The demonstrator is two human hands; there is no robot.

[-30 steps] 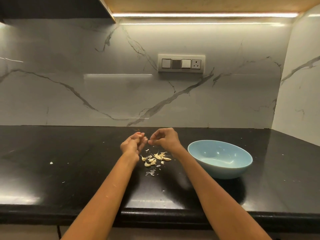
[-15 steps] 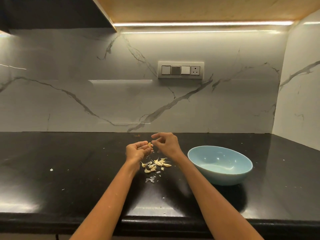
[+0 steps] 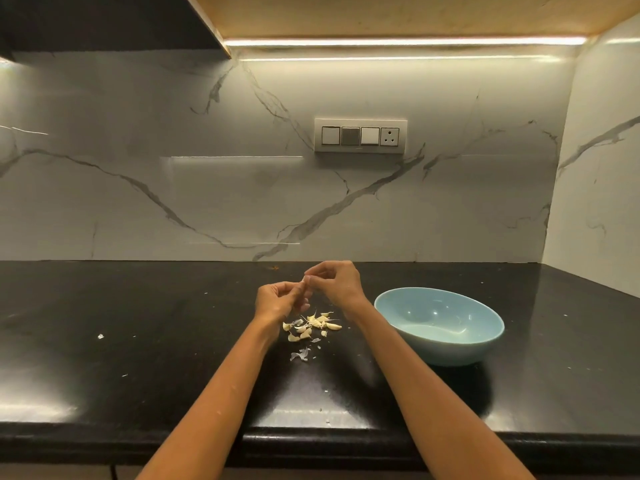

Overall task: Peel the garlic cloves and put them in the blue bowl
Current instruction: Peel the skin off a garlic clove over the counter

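2 hands have drawn together over the garlic cloves [image 3: 313, 325]: your left hand [image 3: 277, 301] and right hand [image 3: 337, 282] now both pinch 1 clove, so peeling is under way. Right of them, the blue bowl [image 3: 485, 344] looks empty. Beyond, black surface [image 3: 138, 341], marble wall [image 3: 173, 185].

— Where do the garlic cloves [image 3: 313, 325] lie?
— In a small heap on the countertop [image 3: 138, 341], just left of the bowl [image 3: 439, 325], with loose skins [image 3: 301, 355] in front of them.
— And the hands?
— Above the heap: left hand [image 3: 277, 301] left, right hand [image 3: 337, 282] right, fingertips meeting. The switch panel [image 3: 360, 135] sits on the backsplash [image 3: 173, 185] behind.
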